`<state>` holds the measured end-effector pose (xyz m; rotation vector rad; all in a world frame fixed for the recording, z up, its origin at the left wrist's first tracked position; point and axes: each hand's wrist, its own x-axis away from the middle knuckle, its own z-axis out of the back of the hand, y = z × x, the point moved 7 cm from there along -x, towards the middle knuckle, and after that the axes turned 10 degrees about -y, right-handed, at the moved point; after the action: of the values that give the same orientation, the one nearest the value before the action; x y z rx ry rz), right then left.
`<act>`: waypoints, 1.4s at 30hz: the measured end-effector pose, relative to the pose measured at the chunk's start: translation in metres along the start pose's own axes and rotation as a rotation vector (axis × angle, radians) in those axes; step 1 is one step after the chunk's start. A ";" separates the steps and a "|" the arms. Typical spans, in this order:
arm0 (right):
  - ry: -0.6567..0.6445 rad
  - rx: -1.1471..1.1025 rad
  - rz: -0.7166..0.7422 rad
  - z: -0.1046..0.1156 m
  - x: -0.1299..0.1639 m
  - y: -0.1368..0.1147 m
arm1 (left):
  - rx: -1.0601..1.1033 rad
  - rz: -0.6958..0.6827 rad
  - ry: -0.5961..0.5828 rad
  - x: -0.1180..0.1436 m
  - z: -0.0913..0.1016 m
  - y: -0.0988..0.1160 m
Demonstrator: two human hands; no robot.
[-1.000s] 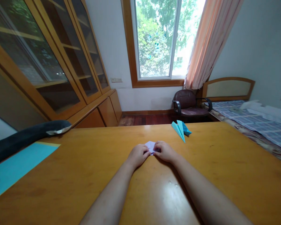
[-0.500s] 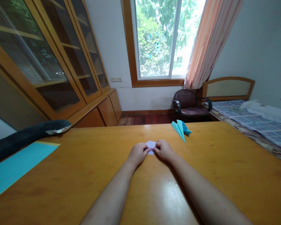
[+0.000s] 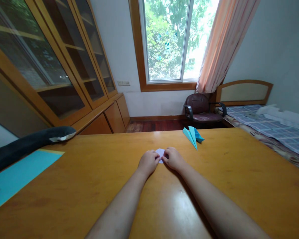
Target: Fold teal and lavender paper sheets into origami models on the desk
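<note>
A small piece of pale purple paper (image 3: 160, 152) lies on the wooden table (image 3: 102, 186), in the middle of the head view. My left hand (image 3: 149, 162) grips its left side, fingers curled and pinched. On the opposite side, my right hand (image 3: 173, 158) pinches the paper too, its fingertips close to those of the left. Both hands cover the sheet's edges, so its full shape and folds are partly hidden.
Beyond my right hand lie a light blue paper plane (image 3: 191, 136) and a darker blue folded paper (image 3: 198, 135). At left are a turquoise sheet (image 3: 27, 174) and a dark, long plush-like object (image 3: 27, 142). A chair (image 3: 200, 108) stands behind the table.
My hands have drawn slightly closer together over the purple paper, and less of it shows between them. The view has shifted very slightly.
</note>
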<state>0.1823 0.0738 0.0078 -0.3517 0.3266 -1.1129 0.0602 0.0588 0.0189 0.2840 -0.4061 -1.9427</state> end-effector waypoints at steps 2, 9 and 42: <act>0.004 0.021 0.003 0.000 0.001 -0.002 | -0.004 -0.015 0.006 0.000 -0.001 0.000; 0.027 0.065 0.023 0.001 0.002 -0.002 | -0.017 -0.072 0.002 -0.003 -0.005 -0.002; -0.032 0.058 0.019 0.014 0.009 0.001 | 0.000 -0.039 0.066 0.005 0.001 -0.015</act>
<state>0.1929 0.0679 0.0188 -0.3140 0.2687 -1.0945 0.0452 0.0602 0.0140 0.3569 -0.3597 -1.9657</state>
